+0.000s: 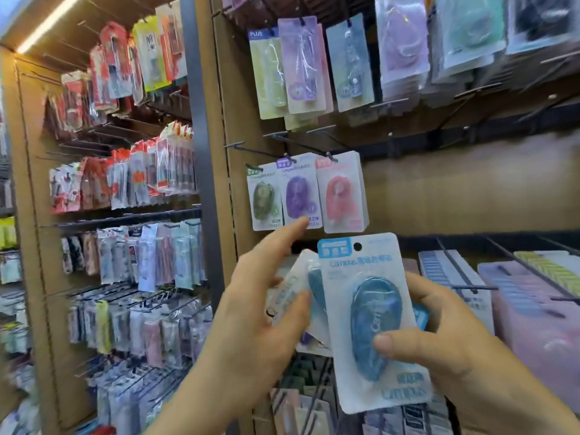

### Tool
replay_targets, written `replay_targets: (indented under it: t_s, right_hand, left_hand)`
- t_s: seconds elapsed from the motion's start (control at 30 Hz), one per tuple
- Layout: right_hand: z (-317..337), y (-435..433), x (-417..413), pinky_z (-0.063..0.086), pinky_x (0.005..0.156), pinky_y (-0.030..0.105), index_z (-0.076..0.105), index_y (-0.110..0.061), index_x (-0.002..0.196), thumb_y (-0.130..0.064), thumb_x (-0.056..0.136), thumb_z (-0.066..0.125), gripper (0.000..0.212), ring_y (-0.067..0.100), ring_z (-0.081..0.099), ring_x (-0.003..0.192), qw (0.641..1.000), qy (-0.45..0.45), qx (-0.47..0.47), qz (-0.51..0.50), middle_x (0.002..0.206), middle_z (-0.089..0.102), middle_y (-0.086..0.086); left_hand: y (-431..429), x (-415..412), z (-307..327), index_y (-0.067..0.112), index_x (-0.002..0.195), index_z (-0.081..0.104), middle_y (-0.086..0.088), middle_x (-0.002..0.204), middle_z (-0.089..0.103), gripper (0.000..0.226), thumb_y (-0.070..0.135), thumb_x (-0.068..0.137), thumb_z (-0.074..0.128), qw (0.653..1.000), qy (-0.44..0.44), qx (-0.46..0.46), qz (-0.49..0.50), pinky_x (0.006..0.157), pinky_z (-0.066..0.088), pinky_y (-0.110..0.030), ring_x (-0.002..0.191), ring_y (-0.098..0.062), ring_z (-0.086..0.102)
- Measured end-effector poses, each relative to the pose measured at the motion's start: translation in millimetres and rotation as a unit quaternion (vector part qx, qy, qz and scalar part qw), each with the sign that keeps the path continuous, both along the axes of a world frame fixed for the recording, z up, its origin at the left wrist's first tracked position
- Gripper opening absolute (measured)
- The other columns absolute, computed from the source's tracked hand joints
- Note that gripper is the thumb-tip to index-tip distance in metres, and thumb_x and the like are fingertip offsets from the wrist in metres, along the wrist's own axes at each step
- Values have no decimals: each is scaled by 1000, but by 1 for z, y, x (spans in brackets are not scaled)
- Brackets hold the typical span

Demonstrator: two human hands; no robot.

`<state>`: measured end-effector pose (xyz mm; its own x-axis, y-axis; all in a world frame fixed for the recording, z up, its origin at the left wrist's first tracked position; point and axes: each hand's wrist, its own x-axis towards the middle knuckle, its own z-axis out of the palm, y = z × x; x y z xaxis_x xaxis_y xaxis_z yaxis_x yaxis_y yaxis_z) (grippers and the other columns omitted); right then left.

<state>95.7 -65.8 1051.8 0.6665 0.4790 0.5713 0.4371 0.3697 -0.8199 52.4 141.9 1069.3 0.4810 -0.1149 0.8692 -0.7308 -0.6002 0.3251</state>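
My right hand (455, 337) pinches blue pack (367, 312), upright, hang-hole topmost, below pink hung pack (340, 196); my left hand (257, 312) pinches second pack (293, 285).

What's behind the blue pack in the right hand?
Behind the blue pack, held by the right hand, a second pack sticks out leftward, pinched by the left hand. A blue corner peeks out on the right. How many more packs are stacked there is hidden.
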Motion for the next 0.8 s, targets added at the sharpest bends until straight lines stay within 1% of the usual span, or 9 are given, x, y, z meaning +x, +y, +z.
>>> replay_targets:
  t_s: [0.1, 0.17, 0.3, 0.43, 0.5, 0.57, 0.63, 0.73, 0.8]
  right_hand:
    - [11, 3, 10, 59, 72, 34, 73, -27, 107, -13, 50, 82, 60, 31, 72, 97, 999, -35, -25, 18, 111, 73, 11]
    - [18, 9, 11, 59, 70, 32, 74, -26, 106, -14, 50, 81, 58, 29, 73, 94, 999, -48, -25, -3, 109, 74, 11]
    - [21, 22, 20, 61, 65, 39, 75, -15, 101, -31, 35, 97, 72, 32, 74, 90, 986, -1, 103, -128, 107, 74, 15]
    - [27, 21, 17, 60, 57, 30, 68, -13, 111, -19, 68, 67, 44, 20, 74, 82, 941, 27, 216, -261, 106, 75, 9]
    - [29, 26, 11, 60, 55, 31, 60, -25, 127, -13, 69, 65, 59, 19, 75, 80, 928, 15, 190, -319, 102, 76, 5]
    - [33, 31, 7, 62, 59, 37, 39, -48, 140, -11, 67, 68, 87, 19, 75, 83, 914, 2, 163, -372, 99, 77, -1]
    - [35, 35, 6, 60, 65, 40, 26, -63, 139, -13, 66, 71, 100, 17, 74, 88, 905, -23, 129, -406, 102, 76, -5]
    - [40, 31, 8, 59, 70, 37, 26, -63, 138, -14, 67, 72, 98, 16, 73, 92, 896, -51, 104, -429, 105, 75, -8]
    - [47, 26, 10, 61, 69, 37, 29, -62, 137, -5, 75, 71, 94, 16, 73, 93, 891, -60, 85, -442, 105, 75, -9]
  left_hand:
    - [26, 21, 22, 44, 135, 49, 15, 126, 64, 54, 39, 85, 67, 987, 151, -3, -63, 95, 52, -33, 119, -6, 59]
    - [38, 33, 32, 31, 124, 61, -2, 106, 75, 48, 28, 79, 77, 962, 224, -55, -146, 81, 59, -37, 98, -21, 71]
    - [57, 59, 42, 17, 103, 63, -16, 88, 75, 49, 17, 56, 79, 933, 204, -202, -215, 60, 61, -34, 77, -31, 74]
    - [59, 87, 43, 16, 94, 52, -8, 73, 73, 51, 13, 51, 79, 908, 166, -290, -252, 46, 53, -27, 59, -20, 68]
    - [55, 97, 41, 15, 93, 47, 0, 63, 68, 49, 5, 56, 77, 910, 145, -282, -267, 44, 50, -22, 49, -11, 61]
    - [49, 102, 40, 17, 97, 49, 1, 69, 71, 48, -3, 63, 75, 911, 131, -271, -281, 47, 53, -24, 51, -11, 62]
    - [46, 107, 39, 30, 100, 60, -2, 87, 75, 51, -3, 66, 76, 916, 121, -250, -290, 58, 59, -31, 65, -15, 70]
    - [44, 120, 36, 43, 102, 71, 14, 101, 72, 57, -6, 73, 77, 936, 108, -205, -266, 62, 55, -21, 62, 3, 60]
    - [39, 125, 37, 44, 105, 72, 19, 107, 71, 59, -6, 74, 78, 933, 119, -184, -284, 60, 52, -20, 69, 0, 57]
